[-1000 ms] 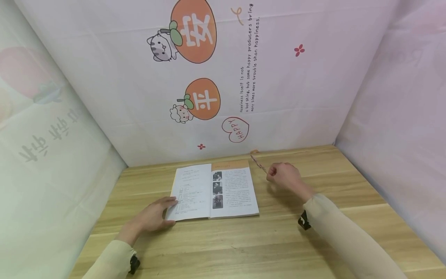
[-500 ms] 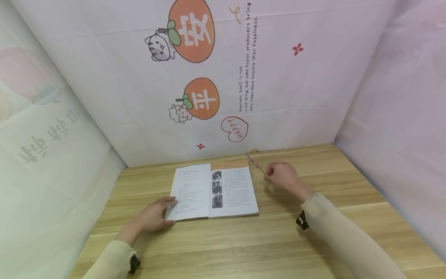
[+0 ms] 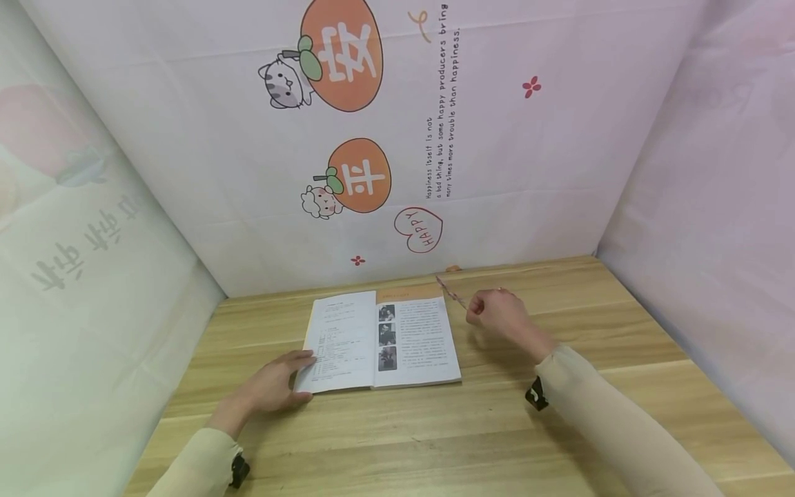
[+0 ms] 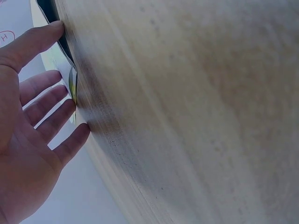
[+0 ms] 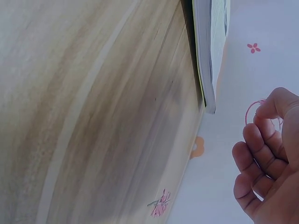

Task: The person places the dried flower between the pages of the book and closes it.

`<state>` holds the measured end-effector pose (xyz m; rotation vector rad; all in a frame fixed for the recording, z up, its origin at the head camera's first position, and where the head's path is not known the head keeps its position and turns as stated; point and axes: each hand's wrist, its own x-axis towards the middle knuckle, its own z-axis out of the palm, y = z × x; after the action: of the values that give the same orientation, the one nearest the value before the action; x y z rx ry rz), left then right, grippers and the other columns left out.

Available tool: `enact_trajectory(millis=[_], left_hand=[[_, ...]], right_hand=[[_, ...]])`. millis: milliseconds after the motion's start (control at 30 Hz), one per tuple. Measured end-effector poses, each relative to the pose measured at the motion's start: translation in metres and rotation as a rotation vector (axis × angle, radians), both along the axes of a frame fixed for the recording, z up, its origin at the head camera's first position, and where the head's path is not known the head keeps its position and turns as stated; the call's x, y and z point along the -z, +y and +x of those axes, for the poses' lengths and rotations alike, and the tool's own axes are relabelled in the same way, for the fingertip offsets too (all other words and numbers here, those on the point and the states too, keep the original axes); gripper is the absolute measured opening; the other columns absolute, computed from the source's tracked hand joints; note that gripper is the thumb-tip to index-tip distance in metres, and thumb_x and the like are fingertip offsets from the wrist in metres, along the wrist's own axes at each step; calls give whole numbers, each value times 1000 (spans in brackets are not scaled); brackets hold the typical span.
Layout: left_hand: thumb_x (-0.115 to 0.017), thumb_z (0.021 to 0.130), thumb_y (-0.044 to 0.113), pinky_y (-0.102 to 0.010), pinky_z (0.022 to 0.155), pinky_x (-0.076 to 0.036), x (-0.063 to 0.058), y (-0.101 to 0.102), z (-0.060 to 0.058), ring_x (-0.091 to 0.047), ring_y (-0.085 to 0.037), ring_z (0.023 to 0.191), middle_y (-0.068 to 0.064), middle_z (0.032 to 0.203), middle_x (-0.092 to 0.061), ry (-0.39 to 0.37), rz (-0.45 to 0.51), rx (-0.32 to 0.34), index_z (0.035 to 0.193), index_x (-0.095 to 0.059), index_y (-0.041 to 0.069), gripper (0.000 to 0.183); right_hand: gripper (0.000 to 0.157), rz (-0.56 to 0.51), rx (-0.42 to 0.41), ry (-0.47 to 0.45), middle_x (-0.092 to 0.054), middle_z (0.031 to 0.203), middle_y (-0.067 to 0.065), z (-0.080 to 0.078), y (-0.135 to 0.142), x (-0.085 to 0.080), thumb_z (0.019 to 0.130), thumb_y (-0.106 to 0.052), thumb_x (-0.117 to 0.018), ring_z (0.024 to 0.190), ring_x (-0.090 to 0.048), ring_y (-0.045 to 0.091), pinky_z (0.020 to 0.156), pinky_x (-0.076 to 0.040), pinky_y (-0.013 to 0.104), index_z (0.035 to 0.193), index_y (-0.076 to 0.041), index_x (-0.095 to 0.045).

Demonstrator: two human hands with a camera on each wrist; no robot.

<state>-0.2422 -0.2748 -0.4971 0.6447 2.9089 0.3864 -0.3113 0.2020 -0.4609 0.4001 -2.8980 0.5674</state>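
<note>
An open book [image 3: 417, 338] lies on the wooden table, text on both pages and several dark photos on the right one. My left hand [image 3: 276, 381] rests at its left edge, thumb by the near corner. In the left wrist view, the fingers [image 4: 51, 120] of that hand are spread and fairly straight along the book's edge. Above the table, right of the book, my right hand [image 3: 499, 314] pinches a thin, pinkish bookmark-like strip [image 3: 448, 290] between thumb and forefinger. Its far end points toward the book's top right corner. The other fingers are curled.
A white printed cloth wall [image 3: 509, 159] stands along the table's [image 3: 397, 449] far edge, with more cloth on both sides. In the right wrist view, a small pink flower [image 5: 160, 204] shows low against the wood, and an orange flower print [image 5: 198, 146] is on the cloth.
My right hand has shifted slightly left toward the book, bringing the strip's far end to the book's top right corner. My left hand and the book have stayed in place.
</note>
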Motion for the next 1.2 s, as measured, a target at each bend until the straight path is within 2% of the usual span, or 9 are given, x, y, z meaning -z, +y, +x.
enact_trajectory(millis=[167,300,600,1000,1100,1200], left_hand=[[-80,83,35,-52,116,-40,0,1,0,-44,-37,142,-11,155,-45,-3,-4,-6,143,-54,9,70],[-80,83,35,-52,117,-39,-1,1,0,-43,-37,142,-11,155,-45,-4,-2,-10,143,-54,9,70],[-80,83,34,-53,116,-40,-1,-1,1,-44,-38,142,-12,155,-45,4,0,-10,143,-54,9,70],[-80,83,35,-52,116,-40,-1,-1,3,-43,-36,142,-10,156,-44,-7,-8,-19,144,-53,10,71],[-80,83,37,-52,117,-39,-1,0,2,-43,-35,143,-9,157,-43,-12,-13,-26,144,-53,11,71],[-80,83,37,-52,117,-39,-1,1,2,-42,-36,143,-9,157,-43,-14,-13,-27,144,-53,11,72]], right_hand=[[7,-10,-14,7,-66,69,-9,2,-4,-1,83,-20,-67,62,-56,12,104,-46,62,76,-21,-67],[7,-20,-16,8,-66,68,-9,4,-6,-3,83,-20,-67,62,-56,12,107,-43,63,76,-21,-67],[7,-17,-33,39,-65,67,-11,6,-12,-3,81,-20,-69,61,-54,11,96,-44,54,74,-21,-68],[7,-22,-35,24,-65,68,-11,10,-17,-4,79,-20,-70,62,-56,10,102,-41,57,74,-23,-67],[7,-18,-37,32,-65,67,-12,11,-18,-5,79,-20,-70,62,-55,9,97,-44,54,74,-23,-67],[6,-9,-43,45,-64,67,-12,12,-20,-5,79,-20,-69,61,-54,8,86,-46,45,74,-23,-67]])
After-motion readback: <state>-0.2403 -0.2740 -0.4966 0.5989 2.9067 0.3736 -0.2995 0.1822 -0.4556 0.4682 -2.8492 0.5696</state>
